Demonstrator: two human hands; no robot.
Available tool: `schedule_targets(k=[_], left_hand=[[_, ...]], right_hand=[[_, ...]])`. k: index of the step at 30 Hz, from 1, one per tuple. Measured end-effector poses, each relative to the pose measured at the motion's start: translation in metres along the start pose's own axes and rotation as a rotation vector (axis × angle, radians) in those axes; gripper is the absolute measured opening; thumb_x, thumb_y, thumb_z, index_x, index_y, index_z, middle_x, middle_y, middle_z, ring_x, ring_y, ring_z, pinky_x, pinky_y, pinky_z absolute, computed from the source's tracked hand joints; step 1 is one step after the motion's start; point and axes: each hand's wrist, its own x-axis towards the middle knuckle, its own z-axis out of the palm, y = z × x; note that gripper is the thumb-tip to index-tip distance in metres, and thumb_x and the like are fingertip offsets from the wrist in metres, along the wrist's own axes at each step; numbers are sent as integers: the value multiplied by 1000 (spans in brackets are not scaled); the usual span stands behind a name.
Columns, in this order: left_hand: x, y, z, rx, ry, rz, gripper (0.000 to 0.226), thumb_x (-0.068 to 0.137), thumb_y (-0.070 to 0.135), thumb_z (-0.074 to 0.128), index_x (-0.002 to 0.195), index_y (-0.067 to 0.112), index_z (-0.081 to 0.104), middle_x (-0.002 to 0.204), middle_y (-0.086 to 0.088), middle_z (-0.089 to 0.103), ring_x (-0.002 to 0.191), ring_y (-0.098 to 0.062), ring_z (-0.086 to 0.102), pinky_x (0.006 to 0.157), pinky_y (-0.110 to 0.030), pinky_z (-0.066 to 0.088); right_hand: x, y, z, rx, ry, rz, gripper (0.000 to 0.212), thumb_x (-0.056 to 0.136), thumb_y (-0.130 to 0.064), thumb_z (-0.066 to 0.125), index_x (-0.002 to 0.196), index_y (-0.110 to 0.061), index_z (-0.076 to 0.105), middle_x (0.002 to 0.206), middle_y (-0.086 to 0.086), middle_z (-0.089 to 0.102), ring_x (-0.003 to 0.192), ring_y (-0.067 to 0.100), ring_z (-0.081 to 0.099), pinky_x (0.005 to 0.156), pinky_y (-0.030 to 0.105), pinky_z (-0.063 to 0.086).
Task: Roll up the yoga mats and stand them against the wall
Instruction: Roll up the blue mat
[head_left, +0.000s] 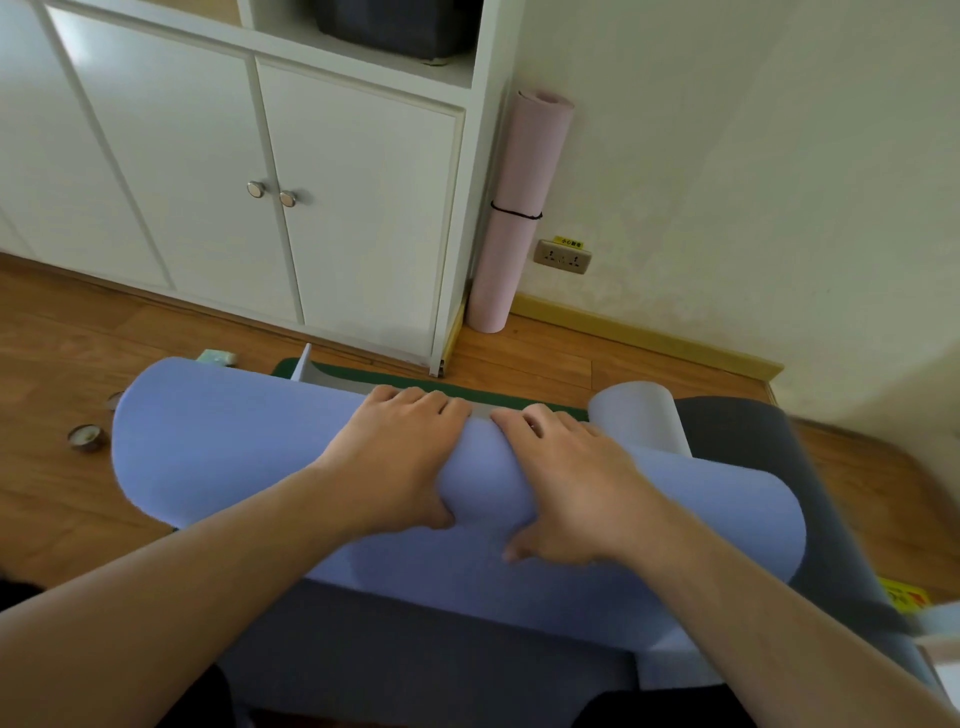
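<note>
Both forearms reached forward from the bottom of the view, and the two hands lay side by side, palms down, on top of the roll of the lavender mat (234, 447). The left hand (400, 457) curled its fingers over the far side of the roll, with the thumb tucked against the near side. The right hand (566, 483), just beside it, gripped the roll the same way, its fingertips hooked over the far edge and the thumb pressed into the near face.

Four mats were in view. The lavender one ran with its long axis crosswise under both hands, from the left hand's side to the right hand's side, partly rolled. Beneath it lay a dark grey mat (415, 639), nearer than the hands, and a green mat (519, 397) showed just beyond the fingertips. Well beyond the right hand, a rolled pink mat (519, 208) stood upright on the floor (62, 338), leaning in the corner between the white cabinet (208, 156) and the wall (753, 182), with a black band (514, 212) around its middle.

One small candle tin (85, 437) sat on the floor well beyond the left hand's outer side.
</note>
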Motion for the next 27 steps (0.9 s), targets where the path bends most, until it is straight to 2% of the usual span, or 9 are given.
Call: schedule_targets(k=[5,8,10,14,18,20,22,25,27], left_hand=[[-4,-3,-1,-44,-47,-9,92,69,76,76,142,33,40,141,11,53,126,-15,51,113,-35,37],[-7,3,2,44,-35,14,111,65,78,76,152,27,28,149,4,39,135,-21,40,119,-39,32],[-6,9,4,120,-27,27,121,60,80,78,153,23,25,149,1,37,135,-24,39,120,-41,33],[0,10,6,122,17,53,105,63,70,84,144,24,36,141,3,50,127,-22,50,113,-40,40],[0,3,1,10,11,30,90,67,69,81,137,29,41,132,9,57,119,-15,55,109,-35,42],[-1,-1,-4,-50,-22,0,88,65,72,82,133,32,44,128,13,59,114,-13,56,106,-33,43],[-3,-4,-8,-94,-53,-13,87,64,72,83,133,35,44,129,15,59,114,-11,56,104,-31,41],[-7,-5,-6,-73,-46,6,95,67,72,79,143,35,38,142,13,51,127,-13,48,112,-32,35],[-10,-1,-3,10,-72,19,116,65,76,78,155,29,23,154,6,36,139,-19,36,120,-36,27]], right_hand=[[6,-2,3,-12,65,-20,102,63,-68,84,145,-34,35,134,-6,55,118,21,57,95,38,49],[6,0,-4,17,68,4,96,62,-68,83,142,-35,40,131,-9,60,115,20,61,89,37,53],[5,0,-6,65,34,37,97,60,-69,83,142,-38,40,131,-13,60,114,18,62,87,38,55],[4,-2,-6,137,-44,54,104,62,-68,85,148,-39,34,136,-12,57,118,17,61,93,39,55],[-1,-1,0,22,-27,49,125,58,-72,89,156,-30,23,142,-4,41,126,21,49,104,39,47],[-1,-3,4,-44,-11,33,121,56,-70,91,150,-27,28,137,-3,43,123,23,49,104,40,46],[2,-6,5,-32,8,25,108,59,-69,89,144,-29,34,133,-3,47,119,23,52,99,39,48],[5,-4,-1,7,37,21,100,63,-67,85,143,-32,38,132,-5,53,115,21,56,89,35,48],[5,0,-7,48,16,57,102,62,-69,84,146,-34,38,133,-9,56,117,20,59,86,35,50]])
